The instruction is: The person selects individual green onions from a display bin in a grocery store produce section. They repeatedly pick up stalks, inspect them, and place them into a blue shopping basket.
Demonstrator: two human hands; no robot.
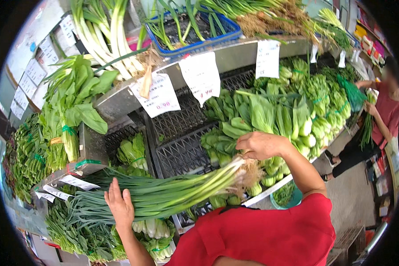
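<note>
A long bunch of spring onions (177, 188) lies across the vegetable display, its green leaves to the left and its pale stems and tangled roots to the right. My right hand (264, 145) pinches the bunch from above at the white ends beside the roots. Fingers outstretched, my left hand (120, 206) rests against the near side of the leaves without gripping them. Just behind my right hand are heads of bok choy (264, 115), and pale-stemmed greens (153, 230) lie below the bunch near my left wrist.
Black slatted crates (177, 150) sit behind the bunch. A metal ledge (119, 99) with hanging paper signs (199, 75) runs across, bearing a blue tray (195, 46) and leeks (113, 33). A person (388, 106) holding a green bag (351, 91) stands in the aisle at right.
</note>
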